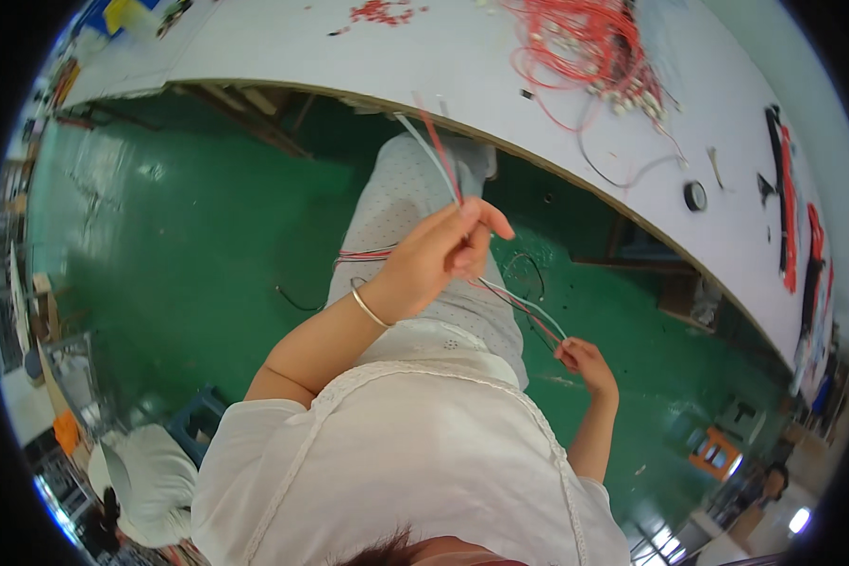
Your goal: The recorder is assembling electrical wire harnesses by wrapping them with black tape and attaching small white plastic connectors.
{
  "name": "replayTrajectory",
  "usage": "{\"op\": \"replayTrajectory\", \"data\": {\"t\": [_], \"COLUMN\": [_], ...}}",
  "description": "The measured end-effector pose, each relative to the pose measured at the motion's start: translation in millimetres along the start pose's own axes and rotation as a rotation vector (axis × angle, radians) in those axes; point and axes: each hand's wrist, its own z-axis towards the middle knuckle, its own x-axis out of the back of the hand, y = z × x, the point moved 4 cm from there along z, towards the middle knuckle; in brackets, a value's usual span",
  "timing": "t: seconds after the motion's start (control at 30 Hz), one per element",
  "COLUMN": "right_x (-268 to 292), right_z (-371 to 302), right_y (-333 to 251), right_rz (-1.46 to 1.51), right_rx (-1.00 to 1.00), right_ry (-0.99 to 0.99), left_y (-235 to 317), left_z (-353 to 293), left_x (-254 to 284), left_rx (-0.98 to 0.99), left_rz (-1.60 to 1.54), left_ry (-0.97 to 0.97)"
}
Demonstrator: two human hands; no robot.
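Observation:
My left hand (443,250) is raised over my lap, thumb and fingers pinched round a few thin wires (431,154), one pale and one red. Their upper ends stick up past my fingers toward the table edge. Below that hand, pale, red and dark wires (536,309) run down to the right. My right hand (587,363), lower and farther right, has its fingers closed on that stretch. More red and dark wires (363,255) lie across my thigh, and a dark wire end hangs at each side of my legs.
The white table (283,42) curves across the front. On it lie a heap of red wires (585,47) with white connectors, small red pieces (384,11), a black tape roll (694,195) and black-and-red wire bundles (788,208). Stools (714,453) stand on the green floor.

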Motion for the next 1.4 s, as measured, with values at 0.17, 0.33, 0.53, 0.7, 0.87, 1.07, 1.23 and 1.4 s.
{"op": "replayTrajectory", "data": {"t": [0.17, 0.33, 0.53, 0.7, 0.87, 1.07, 1.23, 1.4], "right_x": [-50, -147, -183, -185, -190, -185, -175, -151], "right_z": [14, 35, 85, 105, 111, 122, 134, 142], "right_y": [-196, -332, -341, -353, -369, -383, -392, -404], "right_rz": [-0.268, 0.045, 0.058, 0.086, -0.070, 0.161, 0.247, 0.376], "right_rx": [0.672, 0.725, 0.565, 0.684, 0.714, 0.511, 0.503, 0.493], "right_ry": [0.291, -0.041, -0.137, -0.114, -0.097, -0.069, -0.096, -0.043], "left_y": [-8, -28, -9, 74, 107, 111, 132, 192], "left_z": [-10, -1, 9, 1, 28, 39, 59, 111], "left_x": [11, 32, 62, 96, 118, 124, 139, 148], "left_rx": [0.046, 0.099, -0.230, -0.437, -0.347, -0.383, -0.505, -0.383], "left_rz": [0.127, 0.146, 0.606, 0.711, 0.632, 0.537, 0.655, 1.253], "left_ry": [-0.002, 0.099, 0.227, 0.362, 0.336, 0.426, 0.253, 0.311]}}
